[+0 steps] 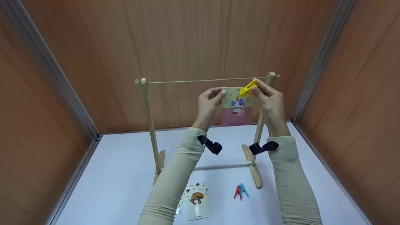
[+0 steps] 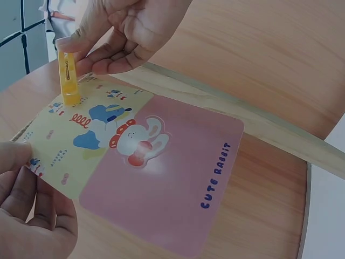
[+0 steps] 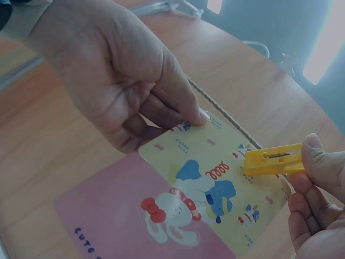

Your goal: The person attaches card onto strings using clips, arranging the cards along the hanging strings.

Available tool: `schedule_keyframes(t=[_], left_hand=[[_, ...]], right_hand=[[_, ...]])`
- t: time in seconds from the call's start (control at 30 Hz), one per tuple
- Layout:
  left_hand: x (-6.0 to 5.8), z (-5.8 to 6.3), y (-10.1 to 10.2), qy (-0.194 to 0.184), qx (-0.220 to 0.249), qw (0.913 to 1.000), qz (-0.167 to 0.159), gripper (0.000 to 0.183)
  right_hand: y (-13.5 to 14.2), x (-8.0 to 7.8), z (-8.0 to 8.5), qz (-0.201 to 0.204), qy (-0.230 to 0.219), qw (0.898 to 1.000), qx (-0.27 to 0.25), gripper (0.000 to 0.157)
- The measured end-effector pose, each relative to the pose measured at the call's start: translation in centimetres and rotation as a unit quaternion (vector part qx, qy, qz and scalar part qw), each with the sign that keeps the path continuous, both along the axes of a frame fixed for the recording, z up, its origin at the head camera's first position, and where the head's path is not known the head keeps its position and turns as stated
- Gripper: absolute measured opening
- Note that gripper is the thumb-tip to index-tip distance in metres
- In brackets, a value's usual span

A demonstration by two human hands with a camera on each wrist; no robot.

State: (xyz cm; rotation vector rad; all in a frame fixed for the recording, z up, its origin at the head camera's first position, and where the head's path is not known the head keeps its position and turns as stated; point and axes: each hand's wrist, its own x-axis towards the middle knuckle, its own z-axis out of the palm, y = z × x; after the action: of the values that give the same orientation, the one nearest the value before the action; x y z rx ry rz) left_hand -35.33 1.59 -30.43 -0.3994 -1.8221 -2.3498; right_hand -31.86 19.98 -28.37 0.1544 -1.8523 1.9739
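My left hand (image 1: 208, 104) pinches the upper left corner of a yellow and pink rabbit card (image 1: 236, 115), thumb in front and fingers behind. My right hand (image 1: 271, 101) pinches a yellow clothespin (image 1: 248, 87) by its handle ends, and the clothespin's jaws overlap the card's top edge. In the left wrist view the card (image 2: 172, 178) shows a cartoon rabbit and the words CUTE RABBIT. A thin string (image 3: 226, 113) runs right along the card's top edge in the right wrist view. Both hands are up at the right part of the string.
The string hangs between two wooden posts (image 1: 149, 125) of a stand, joined low by a white bar (image 1: 223, 166). On the white table (image 1: 122, 175) lie a red clothespin (image 1: 237, 192), a blue clothespin (image 1: 243, 189) and white printed cards (image 1: 197, 206). Wooden panels surround the table.
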Motion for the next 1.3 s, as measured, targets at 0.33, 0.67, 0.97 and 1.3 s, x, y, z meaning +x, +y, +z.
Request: schedule_keyframes(t=[0.33,0.67,0.97,1.3], left_hand=[[-0.1,0.8,0.2,0.006,-0.008,0.9998,0.015,0.024],[-0.7,1.3,0.5,0.0,-0.012,0.999,0.042,0.024],[-0.5,1.4,0.4,0.006,-0.015,0.999,0.042,0.024],[-0.4,1.7,0.5,0.001,-0.012,0.9988,0.047,0.024]], right_hand=[[-0.5,-0.3,0.9,-0.028,-0.007,0.999,-0.028,0.046],[-0.8,-0.6,1.6,-0.036,0.036,0.996,-0.071,0.042],[-1.2,-0.7,2.1,-0.051,0.045,0.995,-0.079,0.041],[-1.5,-0.9,2.5,-0.058,0.066,0.992,-0.086,0.038]])
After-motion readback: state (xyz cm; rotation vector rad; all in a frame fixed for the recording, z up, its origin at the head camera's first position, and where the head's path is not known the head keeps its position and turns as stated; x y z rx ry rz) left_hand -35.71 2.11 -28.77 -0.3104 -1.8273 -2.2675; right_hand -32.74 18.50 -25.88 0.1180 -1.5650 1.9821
